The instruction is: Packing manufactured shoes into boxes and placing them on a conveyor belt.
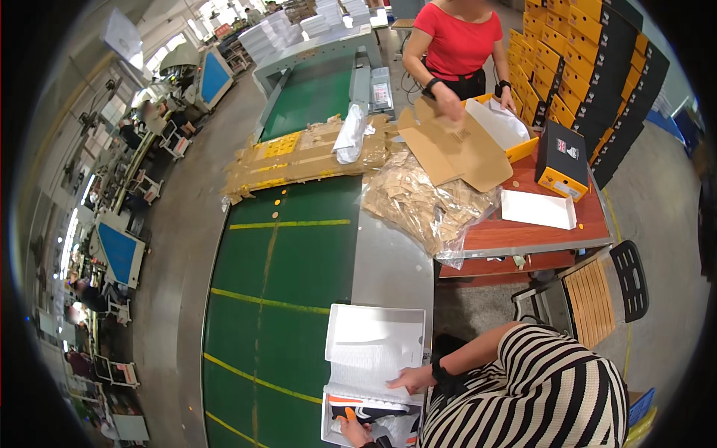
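Observation:
A white shoe box [376,334] with its lid raised lies at the near right edge of the green conveyor belt. Inside is a black, white and orange sneaker [373,410], with white tissue paper [362,377] spread out beyond it. My left hand [356,431] is closed at the toe end of the sneaker, an orange covering on one digit. At the inner edge of the tissue my right hand [412,379] pinches the paper, near the box's right side. Black bands circle both my wrists.
Across the red-brown table [478,237], a co-worker in a red top [457,41] handles a yellow box [523,149]. Flattened cardboard [455,145] and a plastic bag of brown paper pieces [418,198] lie nearby. Stacked boxes [590,60] and a chair [590,299] stand rightward.

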Available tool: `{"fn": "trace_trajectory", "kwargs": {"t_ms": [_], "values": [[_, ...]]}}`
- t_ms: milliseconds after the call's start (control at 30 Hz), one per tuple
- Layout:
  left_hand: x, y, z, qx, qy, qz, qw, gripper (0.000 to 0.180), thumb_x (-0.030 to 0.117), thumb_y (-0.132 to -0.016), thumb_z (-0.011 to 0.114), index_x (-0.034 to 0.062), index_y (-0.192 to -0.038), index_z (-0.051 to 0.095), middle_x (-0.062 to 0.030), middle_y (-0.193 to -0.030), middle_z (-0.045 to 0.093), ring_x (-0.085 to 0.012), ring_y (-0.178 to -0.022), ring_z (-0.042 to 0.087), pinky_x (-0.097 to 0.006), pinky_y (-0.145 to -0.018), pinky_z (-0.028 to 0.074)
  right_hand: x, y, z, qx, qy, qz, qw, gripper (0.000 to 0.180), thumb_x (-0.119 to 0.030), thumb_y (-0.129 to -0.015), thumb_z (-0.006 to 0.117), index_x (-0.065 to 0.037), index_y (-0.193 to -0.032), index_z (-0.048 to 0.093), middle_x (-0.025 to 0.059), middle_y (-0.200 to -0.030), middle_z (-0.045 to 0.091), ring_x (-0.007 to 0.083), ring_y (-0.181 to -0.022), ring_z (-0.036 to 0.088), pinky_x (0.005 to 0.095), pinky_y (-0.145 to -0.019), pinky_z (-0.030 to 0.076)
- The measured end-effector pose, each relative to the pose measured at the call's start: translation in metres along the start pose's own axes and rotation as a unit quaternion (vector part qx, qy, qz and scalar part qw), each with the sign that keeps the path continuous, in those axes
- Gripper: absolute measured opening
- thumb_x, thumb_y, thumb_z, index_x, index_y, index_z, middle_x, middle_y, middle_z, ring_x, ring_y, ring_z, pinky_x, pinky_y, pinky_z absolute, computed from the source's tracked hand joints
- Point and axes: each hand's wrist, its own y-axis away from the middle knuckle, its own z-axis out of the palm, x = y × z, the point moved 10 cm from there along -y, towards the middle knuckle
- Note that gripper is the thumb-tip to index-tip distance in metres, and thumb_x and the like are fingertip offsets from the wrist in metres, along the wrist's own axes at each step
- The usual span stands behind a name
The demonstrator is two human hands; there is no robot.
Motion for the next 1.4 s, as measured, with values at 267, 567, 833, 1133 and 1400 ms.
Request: {"fn": "trace_trajectory", "kwargs": {"t_ms": [267,567,833,1133,1400], "values": [[-0.048,-0.023,-0.040,0.056,0.014,0.109,0.992,0.059,0.039,-0.095,0.058,0.0000,-0.136,0.043,-0.0100,-0.100,0.062,-0.0164,-0.075,0.057,-0.031,-0.059,0.049,-0.069,0.066,0.158,-0.089,0.678,-0.458,0.568,0.029,-0.037,-0.083,0.066,-0.010,-0.093,0.067,0.0231,-0.144,0.041,0.0455,-0.141,0.022,0.0560,-0.115,0.016],[-0.050,-0.016,-0.069,0.274,-0.381,0.499,0.728,0.039,0.026,-0.085,0.072,0.0042,-0.114,0.057,-0.0091,-0.091,0.067,-0.0251,-0.072,0.065,-0.035,-0.059,0.053,-0.107,-0.007,0.187,0.106,0.650,-0.458,0.597,0.054,-0.020,-0.083,0.062,-0.015,-0.134,0.046,0.0143,-0.151,0.032,0.0423,-0.143,0.017,0.0566,-0.117,0.013],[-0.048,-0.038,-0.064,0.140,-0.320,0.289,0.892,0.056,0.030,-0.079,0.072,0.0062,-0.127,0.055,-0.0153,-0.122,0.062,-0.0351,-0.108,0.061,-0.043,-0.087,0.051,-0.080,-0.031,0.177,0.144,0.747,-0.445,0.472,0.051,-0.015,-0.087,0.050,-0.013,-0.138,0.043,0.0086,-0.152,0.033,0.0348,-0.144,0.021,0.0553,-0.118,0.013],[-0.060,-0.038,-0.083,0.198,-0.227,0.298,0.906,0.044,0.025,-0.076,0.071,-0.0007,-0.111,0.062,-0.0266,-0.098,0.065,-0.0443,-0.089,0.063,-0.051,-0.074,0.051,-0.081,-0.021,0.181,0.179,0.692,-0.512,0.476,0.049,-0.012,-0.090,0.044,-0.012,-0.140,0.041,0.0091,-0.154,0.030,0.0360,-0.144,0.020,0.0557,-0.118,0.014],[-0.018,-0.031,-0.072,0.184,-0.355,0.240,0.884,0.024,0.019,-0.084,0.056,-0.0020,-0.092,0.066,-0.0266,-0.086,0.067,-0.0456,-0.078,0.063,-0.051,-0.070,0.051,-0.086,-0.027,0.177,0.151,0.691,-0.471,0.527,0.044,-0.012,-0.089,0.046,-0.007,-0.134,0.045,0.0138,-0.153,0.028,0.0360,-0.144,0.018,0.0530,-0.118,0.014]]}}
